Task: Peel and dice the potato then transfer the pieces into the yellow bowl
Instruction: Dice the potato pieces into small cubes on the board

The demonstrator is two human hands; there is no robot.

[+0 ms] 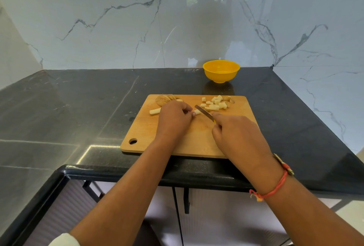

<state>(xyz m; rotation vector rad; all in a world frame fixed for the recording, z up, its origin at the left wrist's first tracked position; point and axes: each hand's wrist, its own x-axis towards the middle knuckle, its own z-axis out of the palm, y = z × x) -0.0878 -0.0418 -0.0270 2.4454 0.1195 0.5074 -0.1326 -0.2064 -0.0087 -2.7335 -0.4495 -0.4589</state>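
Potato strip lying on the wooden cutting board, pinched by the left hand. Right hand grips a knife, blade at the strip. Diced pieces lie heaped beyond; yellow bowl stands on the worktop.

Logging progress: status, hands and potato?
Left hand pinches pale potato stick; right hand grips yellow-handled knife. Diced cubes piled on wooden board. Round yellow bowl empty, unobstructed.
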